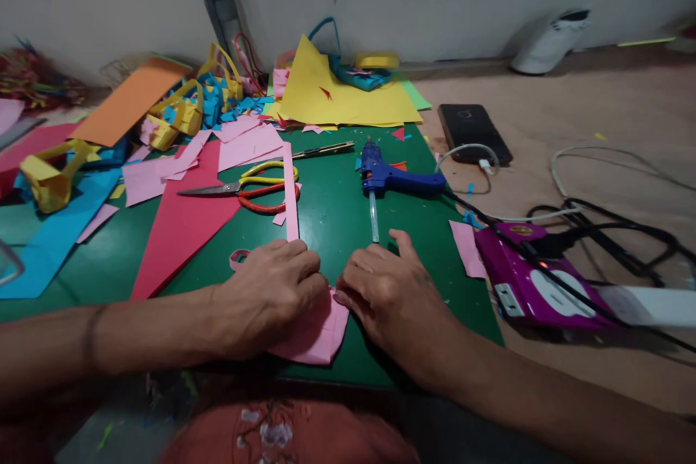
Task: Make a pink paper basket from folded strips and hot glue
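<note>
A folded piece of pink paper (318, 337) lies at the front edge of the green board (331, 210). My left hand (277, 293) is closed over its left and upper part, with the fingertips hidden. From the other side, my right hand (391, 293) pinches the paper's upper right corner between thumb and curled fingers. A long pink paper strip (291, 192) runs away from my left knuckles, across the handles of the scissors (239, 188). Beside my left hand sits a small pink paper loop (238, 259). Beyond my right hand rests a blue glue gun (386, 177) with a clear glue stick.
Red card (190, 210), pink sheets (253, 145), yellow sheets (326, 98) and small paper baskets (182, 112) crowd the left and back. A cutter (323, 151) lies behind the scissors. At right are a phone (473, 130), cables and a purple power box (533, 275).
</note>
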`<state>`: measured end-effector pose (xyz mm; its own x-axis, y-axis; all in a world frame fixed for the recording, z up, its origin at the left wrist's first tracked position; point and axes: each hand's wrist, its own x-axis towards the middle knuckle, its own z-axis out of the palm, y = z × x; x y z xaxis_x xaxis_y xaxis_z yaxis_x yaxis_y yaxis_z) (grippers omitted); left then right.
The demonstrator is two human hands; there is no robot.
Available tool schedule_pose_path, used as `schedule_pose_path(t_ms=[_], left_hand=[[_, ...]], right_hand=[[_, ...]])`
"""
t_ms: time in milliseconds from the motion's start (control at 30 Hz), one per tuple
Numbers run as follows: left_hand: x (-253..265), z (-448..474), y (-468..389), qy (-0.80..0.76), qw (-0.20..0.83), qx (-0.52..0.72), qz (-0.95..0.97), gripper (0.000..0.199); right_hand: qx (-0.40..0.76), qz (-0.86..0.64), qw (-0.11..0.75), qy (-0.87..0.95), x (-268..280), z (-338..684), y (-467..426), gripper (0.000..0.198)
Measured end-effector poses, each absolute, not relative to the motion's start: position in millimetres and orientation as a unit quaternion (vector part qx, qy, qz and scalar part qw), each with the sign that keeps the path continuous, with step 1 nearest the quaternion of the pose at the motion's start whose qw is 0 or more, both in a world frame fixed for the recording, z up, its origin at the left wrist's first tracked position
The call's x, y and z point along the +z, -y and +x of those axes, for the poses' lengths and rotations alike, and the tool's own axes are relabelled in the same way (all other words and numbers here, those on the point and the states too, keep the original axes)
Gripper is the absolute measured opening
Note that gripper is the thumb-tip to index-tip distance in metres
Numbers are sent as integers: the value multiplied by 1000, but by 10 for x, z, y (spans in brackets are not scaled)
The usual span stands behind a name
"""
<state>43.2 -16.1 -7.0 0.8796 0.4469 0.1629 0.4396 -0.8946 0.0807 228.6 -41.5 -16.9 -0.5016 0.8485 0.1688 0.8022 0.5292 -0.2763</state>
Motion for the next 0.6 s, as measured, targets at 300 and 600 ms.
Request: schedule_pose_path(t_ms=[300,600], left_hand=[[-180,511,82,-272,77,129,951,24],[-164,538,64,-251,94,127,955,23]], right_hand=[[93,-488,125,859,-162,2296,406,17],[88,-489,129,858,-167,2299,415,15]])
